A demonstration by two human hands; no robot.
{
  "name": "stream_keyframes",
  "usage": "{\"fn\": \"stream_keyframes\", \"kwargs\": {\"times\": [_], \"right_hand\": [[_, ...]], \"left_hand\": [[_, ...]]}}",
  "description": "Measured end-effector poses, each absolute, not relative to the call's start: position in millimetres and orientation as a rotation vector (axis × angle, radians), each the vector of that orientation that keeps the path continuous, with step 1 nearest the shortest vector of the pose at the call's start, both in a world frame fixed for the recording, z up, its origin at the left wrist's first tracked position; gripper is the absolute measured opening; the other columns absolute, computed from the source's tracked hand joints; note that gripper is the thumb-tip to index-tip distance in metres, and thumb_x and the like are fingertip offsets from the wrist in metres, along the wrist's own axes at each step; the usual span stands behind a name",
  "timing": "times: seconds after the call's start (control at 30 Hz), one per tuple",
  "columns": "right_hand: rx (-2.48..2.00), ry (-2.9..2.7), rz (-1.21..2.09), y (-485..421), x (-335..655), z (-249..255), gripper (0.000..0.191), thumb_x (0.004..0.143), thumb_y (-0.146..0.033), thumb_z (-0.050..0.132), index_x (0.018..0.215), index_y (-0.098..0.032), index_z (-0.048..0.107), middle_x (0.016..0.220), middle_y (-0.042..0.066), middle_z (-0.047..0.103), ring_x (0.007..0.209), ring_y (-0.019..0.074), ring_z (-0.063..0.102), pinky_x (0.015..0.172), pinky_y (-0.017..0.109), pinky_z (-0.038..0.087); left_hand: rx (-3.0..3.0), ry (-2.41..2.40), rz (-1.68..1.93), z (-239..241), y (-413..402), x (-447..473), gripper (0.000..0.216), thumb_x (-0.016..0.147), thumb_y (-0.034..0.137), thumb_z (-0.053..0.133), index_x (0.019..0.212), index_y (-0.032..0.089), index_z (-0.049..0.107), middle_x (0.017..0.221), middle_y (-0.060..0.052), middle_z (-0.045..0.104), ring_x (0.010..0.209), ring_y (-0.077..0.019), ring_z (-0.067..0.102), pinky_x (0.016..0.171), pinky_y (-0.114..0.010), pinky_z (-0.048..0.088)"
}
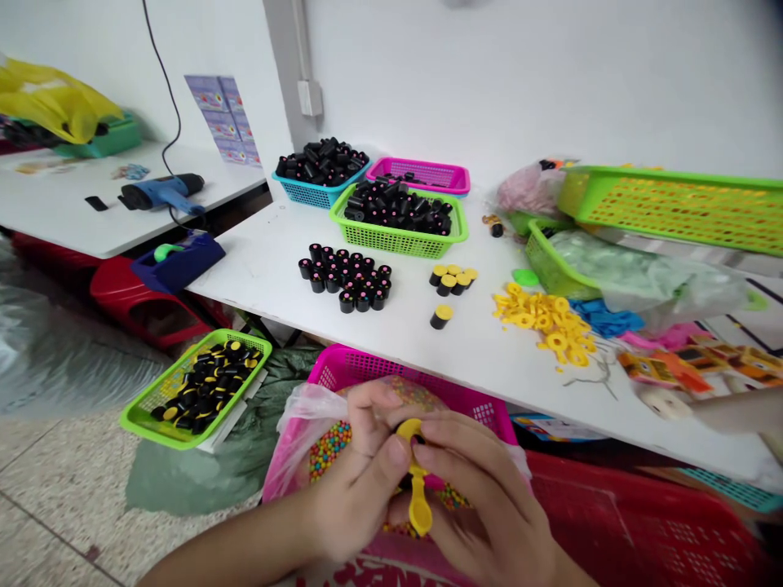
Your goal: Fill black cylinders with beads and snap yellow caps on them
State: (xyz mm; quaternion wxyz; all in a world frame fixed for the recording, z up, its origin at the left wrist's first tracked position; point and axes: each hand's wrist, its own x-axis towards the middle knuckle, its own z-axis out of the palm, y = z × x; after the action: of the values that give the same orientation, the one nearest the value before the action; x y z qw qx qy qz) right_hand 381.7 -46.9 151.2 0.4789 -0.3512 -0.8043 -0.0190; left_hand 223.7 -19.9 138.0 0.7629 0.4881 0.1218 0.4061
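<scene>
Both hands meet over a pink basket (333,367) that holds a clear bag of small multicoloured balls (330,448). Between them is a yellow flip-top cap (419,501), its lid hanging open toward me. A small black container sits under the cap, mostly hidden by fingers. My left hand (360,481) is closed around the container, thumb at the cap's ring. My right hand (489,481) grips the cap's other side with its fingers. On the table ahead stand several black containers with yellow caps (449,284) and a loose pile of yellow caps (550,318).
Black containers (348,277) stand grouped on the white table (281,277). Behind are a green basket (397,238) and a blue basket (318,194) full of them. Capped pieces fill a low green basket (196,383) at left. A heat gun (162,193) lies on the other table.
</scene>
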Motion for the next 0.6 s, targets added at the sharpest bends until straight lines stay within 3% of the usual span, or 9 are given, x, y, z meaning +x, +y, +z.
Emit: {"fn": "stream_keyframes", "kwargs": {"times": [0.17, 0.3, 0.43, 0.6], "right_hand": [[-0.860, -2.071, -0.050, -45.5, 389.2, 147.4, 0.037, 0.085, -0.006, 0.053, 0.121, -0.013, 0.057, 0.117, 0.010, 0.064, 0.125, 0.0219, 0.054, 0.104, 0.036, 0.052], [-0.796, -2.008, -0.062, -45.1, 388.4, 146.6, 0.040, 0.080, -0.003, 0.052, 0.119, -0.012, 0.056, 0.114, 0.010, 0.065, 0.121, 0.0227, 0.056, 0.101, 0.037, 0.054], [-0.779, -1.915, -0.033, -45.4, 387.6, 145.4, 0.047, 0.073, 0.003, 0.051, 0.117, -0.011, 0.056, 0.117, 0.010, 0.059, 0.124, 0.0218, 0.054, 0.106, 0.034, 0.050], [-0.779, -1.927, -0.074, -43.6, 386.7, 143.1, 0.041, 0.079, -0.003, 0.050, 0.119, -0.010, 0.058, 0.120, 0.011, 0.061, 0.120, 0.0228, 0.058, 0.103, 0.035, 0.052]], "left_hand": [[0.805, 0.465, 0.786, 129.7, -24.8, 224.2, 0.031, 0.094, 0.056, 0.042, 0.114, 0.038, 0.025, 0.098, 0.003, 0.053, 0.063, -0.0082, 0.049, 0.052, -0.016, 0.034], [0.872, 0.444, 0.734, 127.8, -24.4, 225.6, 0.037, 0.094, 0.060, 0.039, 0.118, 0.038, 0.023, 0.080, 0.006, 0.049, 0.049, -0.0054, 0.039, 0.048, -0.017, 0.028], [0.888, 0.394, 0.722, 141.4, -20.7, 229.7, 0.046, 0.089, 0.064, 0.047, 0.115, 0.035, 0.024, 0.087, 0.005, 0.048, 0.053, -0.0040, 0.040, 0.048, -0.015, 0.028], [0.740, 0.442, 0.725, 145.6, -22.8, 232.9, 0.045, 0.089, 0.063, 0.048, 0.114, 0.034, 0.024, 0.082, 0.006, 0.049, 0.050, -0.0041, 0.042, 0.047, -0.014, 0.028]]}}
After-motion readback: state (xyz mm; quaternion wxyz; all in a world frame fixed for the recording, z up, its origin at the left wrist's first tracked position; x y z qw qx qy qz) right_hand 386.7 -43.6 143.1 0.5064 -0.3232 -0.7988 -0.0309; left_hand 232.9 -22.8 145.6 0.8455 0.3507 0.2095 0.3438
